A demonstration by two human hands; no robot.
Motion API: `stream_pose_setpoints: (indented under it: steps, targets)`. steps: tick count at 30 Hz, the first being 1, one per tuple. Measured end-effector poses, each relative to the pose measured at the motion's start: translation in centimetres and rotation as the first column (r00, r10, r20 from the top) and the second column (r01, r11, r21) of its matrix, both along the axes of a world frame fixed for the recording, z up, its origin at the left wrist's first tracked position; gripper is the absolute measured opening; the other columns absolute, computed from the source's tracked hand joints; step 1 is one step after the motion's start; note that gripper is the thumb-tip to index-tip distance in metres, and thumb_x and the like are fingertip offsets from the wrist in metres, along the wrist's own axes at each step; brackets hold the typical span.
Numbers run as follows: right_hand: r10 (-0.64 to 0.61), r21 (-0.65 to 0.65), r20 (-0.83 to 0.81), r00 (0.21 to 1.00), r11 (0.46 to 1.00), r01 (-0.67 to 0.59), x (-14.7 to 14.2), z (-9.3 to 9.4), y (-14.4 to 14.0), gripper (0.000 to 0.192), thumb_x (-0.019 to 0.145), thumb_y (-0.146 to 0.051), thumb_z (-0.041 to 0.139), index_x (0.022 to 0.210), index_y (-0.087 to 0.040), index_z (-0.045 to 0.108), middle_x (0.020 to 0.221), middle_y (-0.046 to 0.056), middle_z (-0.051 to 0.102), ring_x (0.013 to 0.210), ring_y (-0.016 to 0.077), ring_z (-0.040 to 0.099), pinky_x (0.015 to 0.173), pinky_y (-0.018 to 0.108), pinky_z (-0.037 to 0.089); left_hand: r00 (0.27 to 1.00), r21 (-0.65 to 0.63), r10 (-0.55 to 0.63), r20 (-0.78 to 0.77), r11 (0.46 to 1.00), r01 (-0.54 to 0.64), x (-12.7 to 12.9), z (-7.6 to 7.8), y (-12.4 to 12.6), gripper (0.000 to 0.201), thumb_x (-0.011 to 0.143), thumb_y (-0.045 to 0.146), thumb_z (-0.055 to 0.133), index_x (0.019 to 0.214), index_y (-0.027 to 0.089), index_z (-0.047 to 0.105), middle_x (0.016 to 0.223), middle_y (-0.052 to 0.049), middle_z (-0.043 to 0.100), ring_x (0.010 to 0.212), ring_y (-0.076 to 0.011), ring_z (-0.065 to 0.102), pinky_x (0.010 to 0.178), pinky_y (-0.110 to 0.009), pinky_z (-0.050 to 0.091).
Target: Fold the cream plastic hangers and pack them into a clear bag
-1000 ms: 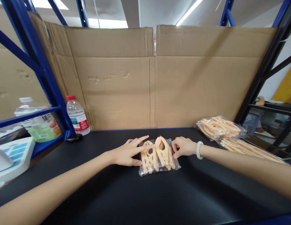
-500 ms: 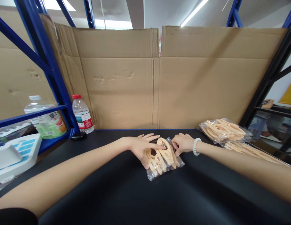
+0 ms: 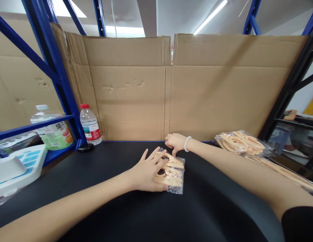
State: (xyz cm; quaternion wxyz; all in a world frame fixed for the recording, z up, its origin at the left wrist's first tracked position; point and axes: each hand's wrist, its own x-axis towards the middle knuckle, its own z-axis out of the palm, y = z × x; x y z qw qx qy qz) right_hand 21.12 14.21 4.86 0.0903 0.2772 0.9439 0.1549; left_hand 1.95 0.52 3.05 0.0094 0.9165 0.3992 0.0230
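A clear plastic bag (image 3: 178, 189) lies on the black tabletop, holding several pale, wood-coloured flat pieces (image 3: 174, 174) with round holes; their exact kind I cannot make out. My left hand (image 3: 147, 171) rests on the bag's left side, fingers spread over the pieces and thumb along the near edge. At the far edge is my right hand (image 3: 177, 142), wearing a white beaded bracelet (image 3: 187, 144). Its fingers are curled and one digit reaches down to the bag. Whether plastic is pinched between them is hard to see.
More bagged pale pieces (image 3: 241, 143) are stacked at the back right. A red-capped water bottle (image 3: 90, 126), a black object (image 3: 85, 148) and a white device with blue keys (image 3: 27, 164) are at left. Cardboard (image 3: 128, 101) walls the back; a blue frame (image 3: 63, 87) stands left.
The bag has turned counter-clockwise, its near end now facing right. My right hand moved left to the far edge; my left hand shifted slightly left and nearer, with fingers spread.
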Motion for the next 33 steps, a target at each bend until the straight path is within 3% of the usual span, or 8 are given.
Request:
stream_pose_setpoints:
  steps: [9, 12, 15, 19, 24, 27, 30, 33]
  targets:
    - [0.132, 0.079, 0.060, 0.989, 0.988, -0.136, -3.3, 1.1, -0.5, 0.044, 0.064, -0.037, 0.083, 0.097, -0.013, 0.066, 0.103, 0.013, 0.064, 0.102, 0.0296, 0.054, 0.079, 0.034, 0.040, 0.983, 0.036, 0.177, 0.045, 0.983, -0.178, 0.9, -0.7, -1.8, 0.084, 0.069, 0.066, 0.061, 0.138, 0.020, 0.043, 0.156, -0.015, 0.019, 0.143, -0.0396, 0.006, 0.109, -0.067, 0.005]
    - [0.075, 0.070, 0.008, 0.997, 0.995, -0.075, -3.7, 1.1, -1.5, 0.037, 0.064, -0.026, 0.083, 0.096, -0.013, 0.068, 0.103, 0.015, 0.066, 0.103, 0.0310, 0.056, 0.080, 0.035, 0.041, 0.982, 0.047, 0.156, 0.103, 0.986, -0.161, 0.3, -0.6, -1.7, 0.081, 0.071, 0.067, 0.059, 0.136, 0.021, 0.044, 0.155, -0.015, 0.024, 0.142, -0.0407, 0.013, 0.108, -0.068, 0.008]
    - [-0.043, 0.026, -0.086, 0.995, 0.999, 0.045, -3.2, 0.6, -2.6, 0.020, 0.070, -0.021, 0.077, 0.086, -0.012, 0.071, 0.093, 0.016, 0.069, 0.091, 0.0311, 0.063, 0.073, 0.035, 0.044, 0.962, 0.081, 0.075, 0.262, 0.992, -0.099, -1.1, -0.2, -0.2, 0.059, 0.081, 0.057, 0.054, 0.129, 0.023, 0.048, 0.145, -0.014, 0.042, 0.136, -0.0370, 0.031, 0.108, -0.061, 0.021]
    - [-0.189, -0.104, -0.246, 0.951, 0.980, 0.168, -1.7, 0.0, -4.0, 0.014, 0.082, -0.024, 0.064, 0.073, -0.014, 0.071, 0.076, 0.011, 0.070, 0.075, 0.0248, 0.066, 0.063, 0.030, 0.043, 0.891, -0.091, 0.019, 0.453, 0.996, 0.025, -3.4, 0.2, 3.6, 0.041, 0.088, 0.042, 0.049, 0.123, 0.019, 0.050, 0.129, -0.013, 0.054, 0.121, -0.0288, 0.048, 0.104, -0.045, 0.034]
    - [-0.338, -0.231, -0.524, 0.782, 0.940, 0.252, 0.9, -0.1, -6.7, 0.018, 0.092, -0.016, 0.050, 0.094, -0.014, 0.067, 0.091, 0.007, 0.070, 0.084, 0.0164, 0.065, 0.073, 0.024, 0.045, 0.886, -0.241, -0.007, 0.464, 0.961, 0.134, -4.6, -0.3, 6.0, 0.030, 0.089, 0.025, 0.042, 0.117, 0.022, 0.053, 0.127, -0.004, 0.058, 0.118, -0.0211, 0.051, 0.099, -0.033, 0.041]
    - [-0.456, -0.312, -0.637, 0.622, 0.890, 0.333, 3.6, -0.6, -9.0, 0.031, 0.098, -0.030, 0.041, 0.115, -0.010, 0.057, 0.098, 0.011, 0.068, 0.085, 0.0165, 0.064, 0.073, 0.026, 0.046, 0.884, -0.277, 0.000, 0.468, 0.950, 0.146, -4.7, -0.7, 5.8, 0.030, 0.089, 0.022, 0.041, 0.116, 0.022, 0.054, 0.130, -0.004, 0.056, 0.120, -0.0213, 0.050, 0.100, -0.033, 0.040]
    - [-0.583, -0.451, -0.614, 0.532, 0.812, 0.370, 6.7, -1.8, -11.2, 0.058, 0.093, -0.054, 0.043, 0.124, -0.005, 0.051, 0.085, 0.010, 0.068, 0.067, 0.0168, 0.064, 0.057, 0.026, 0.046, 0.883, -0.274, -0.001, 0.470, 0.951, 0.147, -4.8, -0.8, 5.1, 0.030, 0.090, 0.026, 0.042, 0.118, 0.023, 0.053, 0.130, -0.005, 0.055, 0.122, -0.0224, 0.047, 0.105, -0.035, 0.034]
    - [-0.753, -0.663, -0.523, 0.399, 0.654, 0.365, 9.0, -3.3, -13.0, 0.076, 0.083, -0.065, 0.052, 0.129, -0.004, 0.047, 0.078, 0.008, 0.067, 0.068, 0.0180, 0.062, 0.056, 0.026, 0.044, 0.897, -0.238, -0.054, 0.439, 0.955, 0.174, -4.9, -0.8, 4.1, 0.031, 0.094, 0.032, 0.041, 0.120, 0.023, 0.054, 0.130, -0.006, 0.054, 0.123, -0.0227, 0.044, 0.108, -0.037, 0.030]
